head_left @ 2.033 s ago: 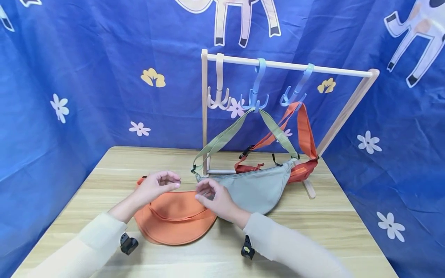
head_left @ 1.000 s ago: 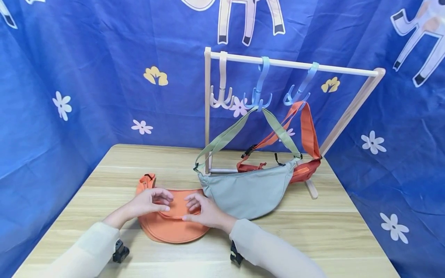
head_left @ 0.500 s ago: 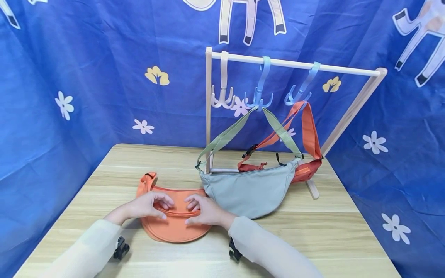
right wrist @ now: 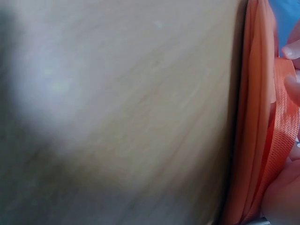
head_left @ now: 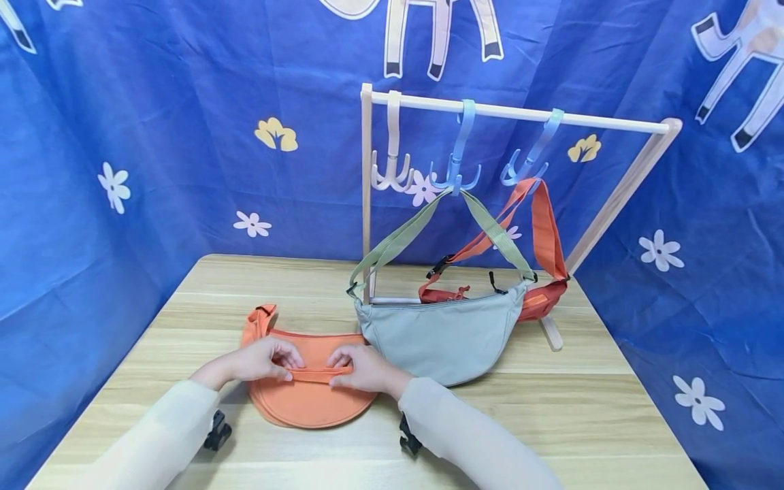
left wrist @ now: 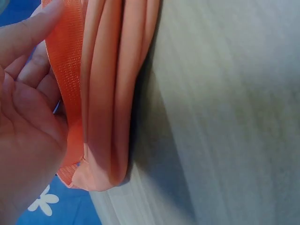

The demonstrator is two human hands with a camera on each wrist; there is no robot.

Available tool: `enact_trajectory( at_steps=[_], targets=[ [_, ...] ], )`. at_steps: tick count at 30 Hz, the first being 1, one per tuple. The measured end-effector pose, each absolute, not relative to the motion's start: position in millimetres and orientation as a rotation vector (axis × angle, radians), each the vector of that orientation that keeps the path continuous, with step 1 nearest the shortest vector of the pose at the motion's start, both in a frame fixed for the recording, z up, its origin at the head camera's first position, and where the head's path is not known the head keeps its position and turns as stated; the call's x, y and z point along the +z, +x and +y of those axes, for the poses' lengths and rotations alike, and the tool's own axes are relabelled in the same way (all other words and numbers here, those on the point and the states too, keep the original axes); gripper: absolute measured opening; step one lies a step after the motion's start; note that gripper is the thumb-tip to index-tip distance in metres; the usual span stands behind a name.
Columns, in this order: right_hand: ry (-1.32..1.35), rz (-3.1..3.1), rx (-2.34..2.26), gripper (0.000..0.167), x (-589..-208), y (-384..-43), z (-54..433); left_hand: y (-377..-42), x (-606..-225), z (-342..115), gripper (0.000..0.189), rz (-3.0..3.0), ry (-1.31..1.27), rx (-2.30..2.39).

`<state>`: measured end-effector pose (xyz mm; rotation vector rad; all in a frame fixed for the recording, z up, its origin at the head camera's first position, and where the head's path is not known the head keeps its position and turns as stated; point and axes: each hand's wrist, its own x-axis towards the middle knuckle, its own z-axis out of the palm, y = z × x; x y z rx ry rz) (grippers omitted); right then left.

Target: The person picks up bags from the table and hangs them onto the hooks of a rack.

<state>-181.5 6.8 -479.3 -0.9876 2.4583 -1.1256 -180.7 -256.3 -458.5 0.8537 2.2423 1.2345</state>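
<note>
Left hand (head_left: 257, 358) and right hand (head_left: 364, 371) pinched orange strap (head_left: 316, 375); strap's long axis ran hand to hand, neither hand nearer. Orange bag (head_left: 312, 408) lay beneath both hands, grey bag (head_left: 441, 340) just beyond right hand.

The left sleeve (head_left: 156, 435) and right sleeve (head_left: 474, 435) are long, plain and off-white, reaching the wrists. A blocky black left camera (head_left: 218, 432) juts out below one cuff (head_left: 197, 403), a matching right camera (head_left: 409, 437) below the other. The left hand (head_left: 262, 360) and right hand (head_left: 365, 371) are bare.
</note>
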Motion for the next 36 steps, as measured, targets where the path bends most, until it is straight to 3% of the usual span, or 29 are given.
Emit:
enact_trajectory(
  at_steps=[8,24,36],
  targets=[
    [-0.979,2.413,-1.146,0.011,-474.8,-181.4,4.6,-185.4,-451.3,-260.4,0.014,2.12,0.944,1.23],
    [-0.92,2.221,-1.413,0.014,-467.4,-169.2,-15.0,-181.3,-426.9,-279.8,0.019,2.12,0.861,1.188],
    [-0.801,2.116,-1.68,0.014,-454.2,-154.8,-37.2,-177.6,-412.0,-297.4,0.011,2.176,0.816,1.218]
  ],
)
